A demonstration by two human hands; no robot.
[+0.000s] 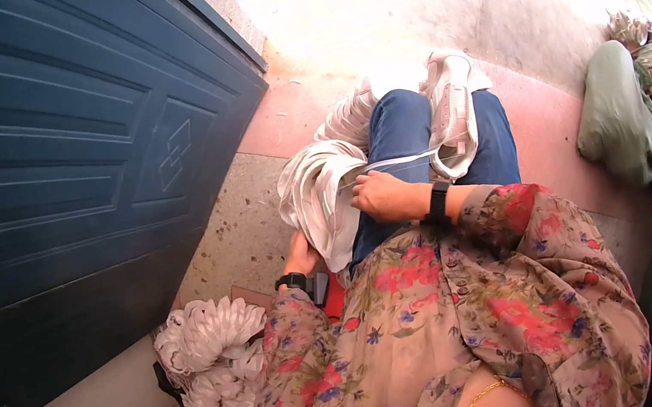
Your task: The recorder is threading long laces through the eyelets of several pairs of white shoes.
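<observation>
Right hand (386, 196), seen from here: fingers curled together beside pale strand (401, 160); grip unclear. Left hand (299, 258): fingertips hidden behind white bundle (325, 195), hold unclear. Bundle: flat strips, looped, layered, draped beside jeans (398, 125).

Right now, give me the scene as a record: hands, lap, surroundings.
left hand: at lower left edge of bundle of layered white pieces
right hand: curled close to white cord; grip unclear
lap: white shoe upper on blue jeans
lower left: another layered white bundle
upper left: blue panelled door
right: stuffed pale-green sack
</observation>
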